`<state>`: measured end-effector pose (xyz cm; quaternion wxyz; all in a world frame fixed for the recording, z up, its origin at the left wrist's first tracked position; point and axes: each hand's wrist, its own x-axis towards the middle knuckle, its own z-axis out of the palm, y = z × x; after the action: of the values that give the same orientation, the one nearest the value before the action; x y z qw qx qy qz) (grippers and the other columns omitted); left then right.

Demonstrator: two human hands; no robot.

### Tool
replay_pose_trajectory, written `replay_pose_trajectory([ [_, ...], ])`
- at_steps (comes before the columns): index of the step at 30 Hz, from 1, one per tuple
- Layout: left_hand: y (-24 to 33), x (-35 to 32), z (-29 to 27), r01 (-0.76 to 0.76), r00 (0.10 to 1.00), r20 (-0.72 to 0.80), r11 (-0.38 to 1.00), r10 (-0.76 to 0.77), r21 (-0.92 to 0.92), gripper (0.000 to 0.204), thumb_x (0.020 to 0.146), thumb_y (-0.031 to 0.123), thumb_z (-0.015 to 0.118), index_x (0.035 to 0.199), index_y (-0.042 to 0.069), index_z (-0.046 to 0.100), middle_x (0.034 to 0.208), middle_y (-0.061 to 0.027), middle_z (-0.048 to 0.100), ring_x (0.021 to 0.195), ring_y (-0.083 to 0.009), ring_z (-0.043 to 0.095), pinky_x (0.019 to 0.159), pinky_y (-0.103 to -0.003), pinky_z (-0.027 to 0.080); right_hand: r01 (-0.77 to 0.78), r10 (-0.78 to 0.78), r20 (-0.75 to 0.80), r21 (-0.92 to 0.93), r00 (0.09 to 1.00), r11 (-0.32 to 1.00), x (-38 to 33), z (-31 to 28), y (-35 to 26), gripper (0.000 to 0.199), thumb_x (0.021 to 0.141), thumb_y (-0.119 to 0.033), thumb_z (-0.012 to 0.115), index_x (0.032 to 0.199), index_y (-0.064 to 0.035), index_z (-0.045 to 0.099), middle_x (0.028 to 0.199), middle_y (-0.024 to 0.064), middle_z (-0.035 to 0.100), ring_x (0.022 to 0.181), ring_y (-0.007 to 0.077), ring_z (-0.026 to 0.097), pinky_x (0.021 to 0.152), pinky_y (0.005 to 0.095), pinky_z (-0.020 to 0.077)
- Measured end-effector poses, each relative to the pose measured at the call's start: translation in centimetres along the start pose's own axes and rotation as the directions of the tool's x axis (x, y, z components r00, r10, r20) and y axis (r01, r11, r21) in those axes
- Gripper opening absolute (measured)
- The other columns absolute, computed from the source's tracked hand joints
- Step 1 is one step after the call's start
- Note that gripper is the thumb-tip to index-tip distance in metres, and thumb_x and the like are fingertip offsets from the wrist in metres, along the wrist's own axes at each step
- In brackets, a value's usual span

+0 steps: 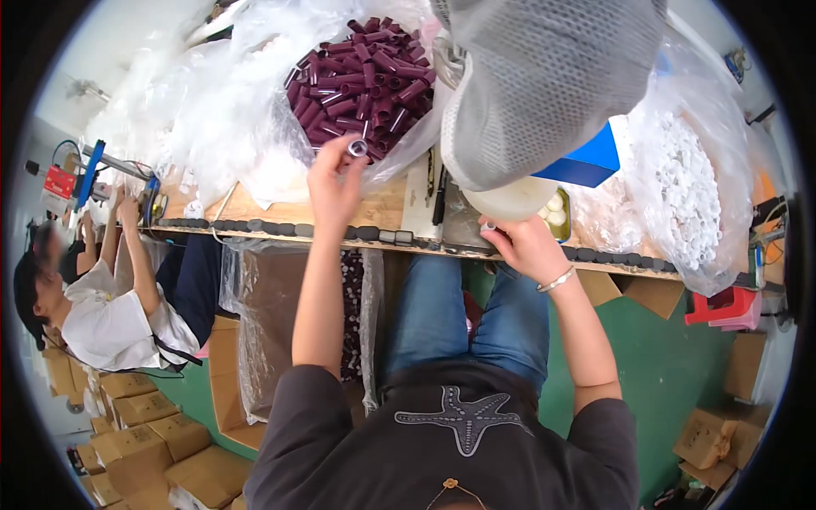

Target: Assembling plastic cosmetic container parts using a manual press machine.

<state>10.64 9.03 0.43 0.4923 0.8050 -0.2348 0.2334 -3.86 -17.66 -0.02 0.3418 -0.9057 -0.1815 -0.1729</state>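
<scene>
At the near edge of a heap of dark purple tubes [361, 81], my left hand [334, 183] is raised with its fingers closed on a small tube [357, 148], its round, pale-rimmed open end facing up. My right hand [529, 246] is at the table's front edge, thumb and fingertips pinched on a small white ring-like piece [488, 226]. Beside that hand are a pale round bowl [510, 201] and a yellow-rimmed tray [557, 217] with whitish round pieces. A grey mesh-covered object [552, 85] hides part of the bowl and the table behind.
Clear plastic bags [195, 110] cover the table's left side. A bag of small white parts [684, 195] lies at the right, near a blue box [591, 161]. A black pen [439, 195] lies between my hands. An open lined carton [280, 331] stands below; another person [110, 319] works at left.
</scene>
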Motion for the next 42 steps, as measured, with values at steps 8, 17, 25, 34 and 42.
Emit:
replay_pose_trajectory([
  [8,5.6,-4.3,1.6,-0.015,0.997,0.067,0.920,0.045,-0.392,0.035,0.077,-0.012,0.063,0.109,0.000,0.064,0.101,-0.0069,0.065,0.082,-0.0126,0.052,0.072,-0.024,0.041,-0.070,0.068,0.116,0.012,0.991,0.997,-0.4,0.3,1.0,0.018,0.081,-0.012,0.070,0.096,-0.0038,0.065,0.089,0.0131,0.064,0.083,0.0331,0.062,0.075,0.0386,0.0486],
  [17,9.2,-8.2,8.2,0.306,0.938,0.315,0.775,-0.145,-0.553,0.028,0.080,-0.003,0.068,0.107,-0.001,0.061,0.092,-0.0062,0.066,0.081,-0.0115,0.060,0.070,-0.024,0.045,-0.242,0.258,-0.409,0.091,0.876,0.966,-7.8,-3.2,-0.4,0.030,0.078,0.000,0.072,0.108,-0.0008,0.067,0.105,0.0124,0.066,0.073,0.0145,0.061,0.061,0.0249,0.0499],
  [25,8.7,-9.0,9.6,0.108,0.968,0.243,0.976,-0.060,-0.188,0.032,0.073,0.004,0.078,0.100,0.001,0.061,0.088,-0.0122,0.063,0.070,-0.0228,0.065,0.064,-0.032,0.051,-0.511,0.221,-0.847,-0.068,0.483,0.857,-13.7,-12.5,7.0,0.011,0.083,-0.003,0.068,0.094,-0.0003,0.069,0.076,0.0055,0.066,0.060,0.0087,0.056,0.055,0.0232,0.0451],
  [34,7.9,-8.9,8.9,0.095,0.957,0.282,0.994,-0.075,-0.056,0.034,0.072,0.002,0.076,0.103,0.003,0.063,0.090,-0.0111,0.064,0.081,-0.0229,0.063,0.070,-0.032,0.049,-0.835,0.613,-0.569,-0.417,0.548,0.358,-15.8,-22.4,19.7,0.024,0.077,-0.010,0.066,0.100,-0.0061,0.070,0.095,0.0179,0.070,0.090,0.0339,0.067,0.081,0.0418,0.0525],
  [42,8.1,-8.4,9.4,0.114,0.948,0.317,0.947,-0.013,-0.301,0.024,0.073,-0.003,0.070,0.097,0.003,0.067,0.091,-0.0122,0.067,0.091,-0.0309,0.062,0.079,-0.036,0.049,-0.794,0.529,-0.609,-0.552,0.592,0.253,-14.5,-21.4,20.3,0.016,0.082,-0.018,0.065,0.094,-0.0076,0.067,0.091,0.0168,0.069,0.089,0.0366,0.066,0.077,0.0455,0.0522],
])
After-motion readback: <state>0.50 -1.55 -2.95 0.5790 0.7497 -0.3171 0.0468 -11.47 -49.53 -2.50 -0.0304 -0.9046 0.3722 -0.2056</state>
